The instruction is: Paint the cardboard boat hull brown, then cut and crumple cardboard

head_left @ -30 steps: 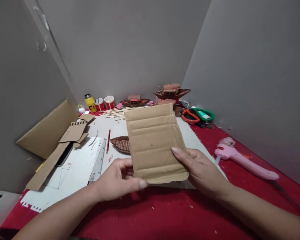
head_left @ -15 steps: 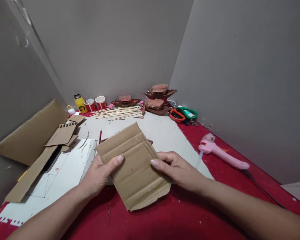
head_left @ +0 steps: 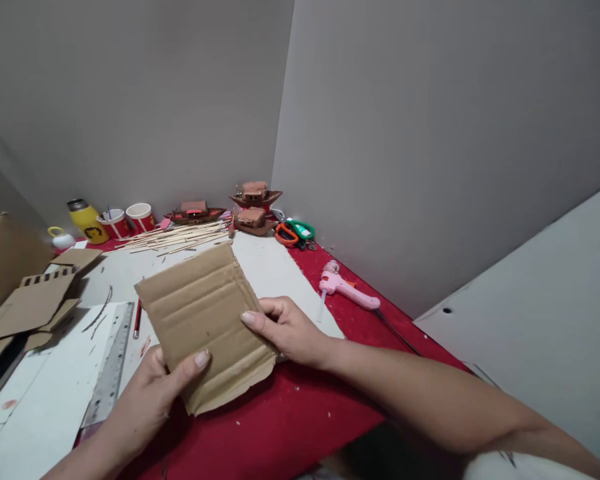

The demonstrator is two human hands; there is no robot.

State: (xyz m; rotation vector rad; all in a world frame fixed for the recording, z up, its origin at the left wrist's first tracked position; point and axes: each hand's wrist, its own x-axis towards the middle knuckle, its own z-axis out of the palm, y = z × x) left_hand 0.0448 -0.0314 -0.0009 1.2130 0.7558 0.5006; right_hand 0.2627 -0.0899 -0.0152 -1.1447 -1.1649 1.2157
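A creased piece of brown cardboard (head_left: 205, 313) is held tilted above the front of the table, between both hands. My left hand (head_left: 155, 393) grips its lower left edge, thumb on top and fingers underneath. On the right edge, my right hand (head_left: 290, 333) pinches it the same way, with the thumb lying on the face. Parallel creases run across the sheet, and its lower edge is ragged. Left of it lie a red pencil (head_left: 137, 319) and a clear ruler (head_left: 111, 367). The fingers under the cardboard are mostly hidden.
Wooden sticks (head_left: 180, 236) lie at the back near small model boats (head_left: 254, 193). Scissors (head_left: 300, 231) and a pink glue gun (head_left: 347, 288) are to the right. Paper cups (head_left: 141, 219), a yellow bottle (head_left: 87, 221) and cardboard scraps (head_left: 35, 303) are on the left.
The view has swung right, so the tabletop things appear further left. My left hand has slid down the cardboard's left edge; my right hand keeps hold of the right edge.
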